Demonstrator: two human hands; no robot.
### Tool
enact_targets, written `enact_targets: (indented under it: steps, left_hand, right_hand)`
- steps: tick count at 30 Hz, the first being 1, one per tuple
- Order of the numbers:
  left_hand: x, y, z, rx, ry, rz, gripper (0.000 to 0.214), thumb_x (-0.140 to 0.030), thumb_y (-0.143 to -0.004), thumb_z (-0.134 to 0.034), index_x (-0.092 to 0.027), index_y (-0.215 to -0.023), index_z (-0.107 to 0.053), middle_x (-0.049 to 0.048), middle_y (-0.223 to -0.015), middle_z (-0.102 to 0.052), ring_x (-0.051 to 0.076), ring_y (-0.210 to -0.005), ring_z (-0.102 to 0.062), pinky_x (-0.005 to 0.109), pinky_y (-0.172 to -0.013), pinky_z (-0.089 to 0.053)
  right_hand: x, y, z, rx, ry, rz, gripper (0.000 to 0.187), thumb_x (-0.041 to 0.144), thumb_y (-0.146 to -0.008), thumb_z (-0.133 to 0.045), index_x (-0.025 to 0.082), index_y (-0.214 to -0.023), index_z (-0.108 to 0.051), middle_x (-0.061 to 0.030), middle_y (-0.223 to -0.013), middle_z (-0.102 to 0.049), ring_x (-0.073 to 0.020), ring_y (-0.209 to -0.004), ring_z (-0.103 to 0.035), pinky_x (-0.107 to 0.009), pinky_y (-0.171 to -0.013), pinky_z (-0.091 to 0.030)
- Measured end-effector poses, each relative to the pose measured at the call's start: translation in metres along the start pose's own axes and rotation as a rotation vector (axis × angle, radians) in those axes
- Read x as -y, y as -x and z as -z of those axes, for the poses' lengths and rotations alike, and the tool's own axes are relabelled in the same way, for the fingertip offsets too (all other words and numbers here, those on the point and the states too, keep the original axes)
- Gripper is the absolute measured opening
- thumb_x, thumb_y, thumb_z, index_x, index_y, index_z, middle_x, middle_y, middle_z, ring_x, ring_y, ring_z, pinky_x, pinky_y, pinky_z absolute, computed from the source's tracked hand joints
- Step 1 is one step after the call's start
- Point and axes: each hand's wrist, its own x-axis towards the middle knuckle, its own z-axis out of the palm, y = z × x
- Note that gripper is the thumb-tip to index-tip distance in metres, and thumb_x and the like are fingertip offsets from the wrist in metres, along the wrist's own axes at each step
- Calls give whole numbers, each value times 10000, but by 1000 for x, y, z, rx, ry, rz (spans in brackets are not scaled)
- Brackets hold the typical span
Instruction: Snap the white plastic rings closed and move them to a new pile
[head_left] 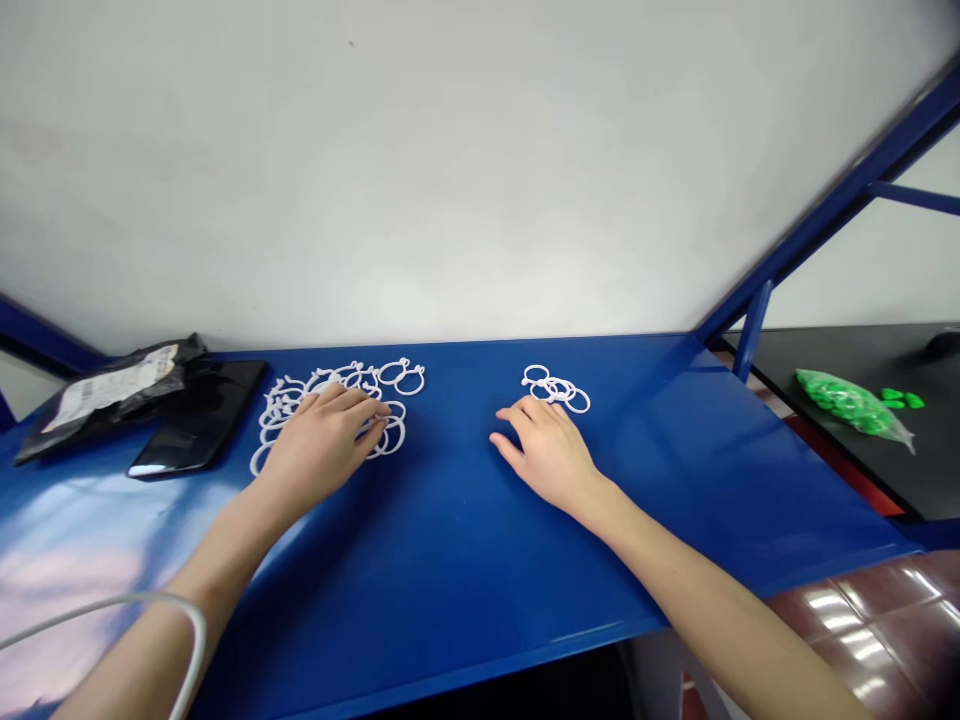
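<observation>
Blue table [450,540]: left hand [322,440] over larger ring pile [283,400], grip cannot be told; right hand [555,455], thumb and fingers apart, by smaller ring pile [556,384]; gap keeps piles distinct.

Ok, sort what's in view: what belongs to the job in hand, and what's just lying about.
Likely part of the job, going by the hands:
larger pile of white rings, partly under the left hand
smaller group of white rings, at the right hand

Apparently just lying about:
black plastic package
flat black object
bag of green pieces
loose green pieces
</observation>
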Motion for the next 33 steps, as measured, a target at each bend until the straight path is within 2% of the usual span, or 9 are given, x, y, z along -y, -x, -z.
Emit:
enact_targets:
  steps: [6, 10, 12, 14, 20, 24, 28, 33]
  left_hand:
    - [-16, -1, 2, -32, 82, -34, 312, -364, -1007, -486, -228, -918, -752, 65, -890, -759, 260, -871, -630, 402, -817, -456]
    - [-35, 0, 0, -28, 130, -87, 301, -346, -1017, -494, -213, -932, -750, 57, -892, -756, 240, -856, -654, 384, -798, -452]
    - [-43, 1, -2, -5, 182, -108, 294, -331, -1024, -492, -211, -948, -749, 52, -912, -756, 222, -847, -669, 371, -798, -457]
    - [-48, 2, -4, 24, 232, -126, 288, -325, -1029, -489, -213, -976, -749, 49, -940, -758, 212, -851, -682, 361, -802, -467]
    - [-44, 3, -9, 59, 261, -112, 317, -363, -1048, -472, -181, -1125, -720, 65, -947, -752, 223, -860, -690, 355, -797, -507]
    - [-43, 3, -9, -1, 269, -117, 307, -380, -1040, -494, -188, -1068, -732, 69, -931, -746, 242, -894, -646, 378, -838, -507]
    - [-53, 4, -3, -56, 394, -29, 299, -403, -1016, -540, -191, -1132, -715, 68, -960, -746, 240, -931, -632, 373, -850, -519]
    - [-65, 5, 5, 95, 662, 110, 291, -375, -981, -583, -269, -1240, -666, 10, -1020, -768, 182, -874, -679, 286, -721, -532]
  right_hand:
    - [11, 4, 0, 118, -247, 116, 323, 344, -1022, -609, 169, -1292, -641, -102, -1198, -701, -258, -1066, -677, -443, -959, -534]
    - [24, 5, -5, 134, -327, 251, 447, 356, -1027, -602, 248, -1453, -519, -89, -1302, -667, -227, -1100, -675, -399, -950, -535]
    - [29, 5, -10, 129, -319, 336, 388, 336, -1039, -583, 264, -1420, -553, -76, -1284, -677, -213, -1090, -680, -377, -937, -528]
    - [30, 6, -14, 114, -312, 375, 287, 310, -1045, -574, 231, -1314, -630, -68, -1211, -709, -205, -1059, -691, -362, -918, -520]
    - [17, 3, -19, 50, -404, 312, 121, 236, -1019, -615, 200, -1065, -721, -37, -1035, -768, -187, -953, -713, -338, -877, -529]
    - [12, 1, -16, -29, -562, 231, 118, 208, -1010, -625, 210, -1043, -738, -37, -1040, -781, -175, -938, -730, -299, -852, -563]
    - [19, 2, -10, -105, -735, 232, 128, 191, -1009, -619, 205, -1049, -740, -42, -1016, -778, -157, -920, -736, -272, -846, -579]
    - [28, 5, 0, -101, -862, 189, 115, 191, -1012, -597, 213, -1007, -710, -19, -921, -769, -141, -837, -736, -261, -786, -584]
